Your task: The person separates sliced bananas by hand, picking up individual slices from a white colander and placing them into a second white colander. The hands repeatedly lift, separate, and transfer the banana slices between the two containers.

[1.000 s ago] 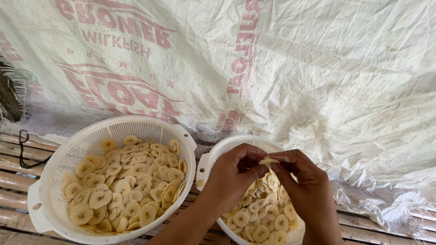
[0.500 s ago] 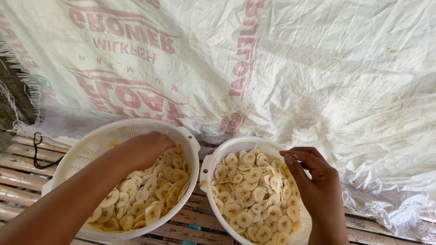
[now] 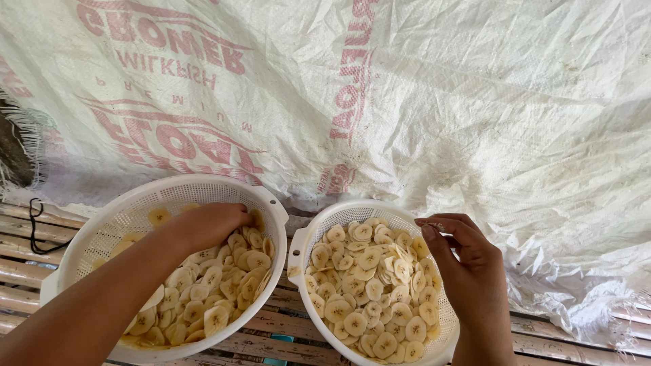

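Two white perforated plastic colanders sit side by side on wooden slats, both full of pale yellow banana slices. My left hand (image 3: 207,224) reaches into the larger left colander (image 3: 102,234), fingers curled down among its banana slices (image 3: 224,285). My right hand (image 3: 468,261) hovers over the far right rim of the smaller right colander (image 3: 302,247), its fingertips pinched together on what looks like a thin slice; the slice itself is barely visible. The right colander's slices (image 3: 369,285) lie in a loose heap below.
A large white woven sack sheet (image 3: 441,102) with faded red printing covers the surface beyond the colanders. Wooden slats (image 3: 20,237) run under both colanders. A thin black cord (image 3: 37,230) lies on the slats at far left.
My left hand left the right colander and moved across into the left one, settling deeper among its slices. My right hand stayed at the right colander's rim.
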